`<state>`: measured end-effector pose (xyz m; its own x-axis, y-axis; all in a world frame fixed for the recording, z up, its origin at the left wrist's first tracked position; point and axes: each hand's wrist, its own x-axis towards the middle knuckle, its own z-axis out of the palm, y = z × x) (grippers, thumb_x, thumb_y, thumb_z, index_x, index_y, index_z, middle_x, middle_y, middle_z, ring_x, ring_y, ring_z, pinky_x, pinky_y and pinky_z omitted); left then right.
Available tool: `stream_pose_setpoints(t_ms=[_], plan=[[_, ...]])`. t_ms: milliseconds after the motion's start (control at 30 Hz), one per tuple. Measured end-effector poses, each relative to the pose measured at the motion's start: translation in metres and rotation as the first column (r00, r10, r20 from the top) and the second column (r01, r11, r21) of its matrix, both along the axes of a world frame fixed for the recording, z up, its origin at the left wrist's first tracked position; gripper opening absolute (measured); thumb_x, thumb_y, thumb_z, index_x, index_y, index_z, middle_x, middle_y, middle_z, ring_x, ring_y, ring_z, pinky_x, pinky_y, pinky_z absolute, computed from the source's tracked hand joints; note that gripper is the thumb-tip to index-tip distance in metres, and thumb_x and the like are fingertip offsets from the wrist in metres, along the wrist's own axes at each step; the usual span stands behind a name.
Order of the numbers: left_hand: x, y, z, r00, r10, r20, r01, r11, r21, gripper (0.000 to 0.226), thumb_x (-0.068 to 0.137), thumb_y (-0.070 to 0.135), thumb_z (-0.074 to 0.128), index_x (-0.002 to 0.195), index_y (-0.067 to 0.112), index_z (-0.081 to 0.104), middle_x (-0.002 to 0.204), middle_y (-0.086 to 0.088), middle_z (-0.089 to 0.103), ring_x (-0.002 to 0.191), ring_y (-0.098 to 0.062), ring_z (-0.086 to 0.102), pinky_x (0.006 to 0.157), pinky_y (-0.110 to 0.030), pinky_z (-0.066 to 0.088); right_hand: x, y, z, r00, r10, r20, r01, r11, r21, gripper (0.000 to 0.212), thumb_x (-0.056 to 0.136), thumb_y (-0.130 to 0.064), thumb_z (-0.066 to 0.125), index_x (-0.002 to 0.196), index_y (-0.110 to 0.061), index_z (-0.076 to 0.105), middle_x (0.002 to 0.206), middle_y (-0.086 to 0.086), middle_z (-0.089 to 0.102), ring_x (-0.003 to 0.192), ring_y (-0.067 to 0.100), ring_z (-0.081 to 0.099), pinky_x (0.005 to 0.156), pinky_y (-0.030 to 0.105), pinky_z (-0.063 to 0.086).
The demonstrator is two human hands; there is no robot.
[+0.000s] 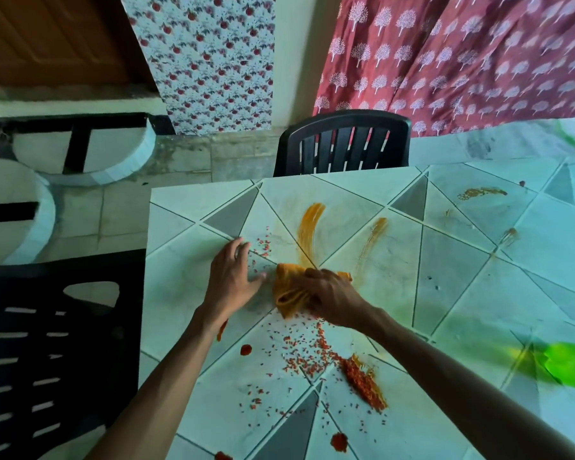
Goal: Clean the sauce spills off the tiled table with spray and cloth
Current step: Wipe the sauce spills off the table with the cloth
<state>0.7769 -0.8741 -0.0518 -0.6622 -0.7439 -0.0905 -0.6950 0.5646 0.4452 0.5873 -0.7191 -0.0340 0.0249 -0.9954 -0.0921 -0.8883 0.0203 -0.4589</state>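
Cloth point(291, 293), orange and bunched, is sitting in my right hand point(332, 298), whose fingers are curling over it and pressing it down on the tiled table point(462, 287), a little toward my side of the table's middle. My left hand point(234, 280) is lying just beside the cloth at its 9 o'clock, fingers straight and flat on the tile, holding nothing, its thumb tip close to the fabric.

From the cloth, a broad orange streak point(309, 227) is curving away toward 12 o'clock, and a thinner orange streak point(374, 237) is running off toward 1 o'clock. Small red flecks point(312, 353) are lying scattered at 6 o'clock from the cloth, thickening into a red-orange heap point(362, 383) at about 5 o'clock, beside my right forearm. A round red blob point(245, 349) is sitting at 7 o'clock, below my left wrist, and a red splash point(339, 441) is lying nearer the table's near edge. Fainter brown smears point(482, 193) are showing far off at 2 o'clock.

A bright green thing point(565, 363), too blurred to identify, is lying at 4 o'clock by the right edge. A black slatted chair point(342, 141) is standing at the table's far side at 12 o'clock, a second black chair point(47, 343) at 9 o'clock.
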Motion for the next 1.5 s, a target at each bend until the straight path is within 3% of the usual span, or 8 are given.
stream_pose_setpoints(t_ms=[267,367,467,667,733,933,1200,1500], plan=[[0.012,0.000,0.008,0.998,0.026,-0.059,-0.027,1.000,-0.013,0.068,0.083,0.037,0.073,0.139,0.008,0.048,0.143,-0.012,0.042,0.134,-0.029,0.038,0.109,-0.042,0.037,-0.004,0.034,0.029,0.997,-0.005,0.076,-0.003,0.995,0.097,0.032,0.092,-0.006,0.066,0.123,-0.014,0.066,0.111,0.002,0.066,0.096,0.018,0.065,0.081,0.036,0.058],[0.024,-0.009,0.008,0.997,0.063,-0.052,-0.066,0.996,-0.066,0.068,0.083,0.041,0.071,0.138,0.007,0.048,0.145,-0.014,0.040,0.134,-0.031,0.037,0.108,-0.045,0.036,-0.011,0.010,0.061,0.978,-0.120,0.169,0.126,0.992,-0.023,0.030,0.091,-0.014,0.068,0.119,-0.006,0.066,0.102,-0.013,0.062,0.081,-0.001,0.061,0.071,0.021,0.059],[0.039,-0.018,0.006,0.992,0.124,0.014,-0.123,0.991,-0.042,0.073,0.086,0.046,0.068,0.143,0.008,0.043,0.153,-0.015,0.033,0.140,-0.033,0.030,0.109,-0.048,0.033,-0.025,-0.028,0.079,0.950,-0.236,0.204,0.249,0.968,-0.039,0.033,0.090,-0.015,0.070,0.119,0.001,0.064,0.103,0.000,0.068,0.086,0.017,0.070,0.060,0.008,0.048],[0.065,-0.019,0.002,0.979,0.204,0.011,-0.204,0.979,-0.013,0.069,0.088,0.047,0.065,0.142,0.010,0.043,0.152,-0.012,0.034,0.140,-0.030,0.030,0.109,-0.046,0.032,-0.035,-0.121,0.078,0.928,-0.339,0.153,0.352,0.933,-0.069,0.012,0.095,-0.026,0.066,0.092,-0.015,0.063,0.081,-0.014,0.063,0.065,0.001,0.057,0.053,0.018,0.039],[0.072,-0.017,0.000,0.974,0.225,0.017,-0.225,0.974,-0.021,0.069,0.088,0.048,0.064,0.142,0.010,0.044,0.151,-0.011,0.036,0.139,-0.029,0.032,0.108,-0.045,0.033,-0.031,-0.149,0.071,0.924,-0.362,0.127,0.371,0.927,-0.055,0.013,0.095,-0.028,0.065,0.098,-0.015,0.065,0.086,-0.009,0.065,0.073,0.011,0.061,0.057,0.024,0.038],[0.085,-0.011,-0.006,0.977,0.211,0.021,-0.211,0.977,-0.024,0.067,0.093,0.049,0.057,0.145,0.012,0.041,0.155,-0.008,0.034,0.144,-0.026,0.028,0.113,-0.043,0.030,0.001,-0.180,0.033,0.988,-0.154,-0.006,0.153,0.977,0.149,0.028,0.096,-0.026,0.063,0.122,-0.015,0.067,0.114,0.011,0.072,0.103,0.030,0.069,0.078,0.034,0.053],[0.088,-0.013,-0.004,0.983,0.182,0.018,-0.181,0.982,-0.046,0.061,0.094,0.046,0.055,0.143,0.010,0.045,0.153,-0.010,0.036,0.143,-0.026,0.031,0.112,-0.043,0.032,0.036,-0.094,0.040,0.994,0.105,0.040,-0.112,0.927,0.357,0.039,0.096,-0.002,0.055,0.134,-0.012,0.059,0.114,0.006,0.062,0.097,0.012,0.053,0.079,0.025,0.040],[0.089,-0.021,0.003,0.984,0.169,-0.059,-0.171,0.985,-0.033,0.039,0.095,0.022,0.058,0.129,0.003,0.057,0.137,-0.013,0.053,0.124,-0.030,0.053,0.102,-0.042,0.043,0.018,-0.021,0.040,0.984,0.138,0.114,-0.176,0.869,0.463,0.036,0.095,-0.006,0.060,0.128,-0.020,0.059,0.106,-0.005,0.058,0.098,0.012,0.057,0.087,0.031,0.051]])
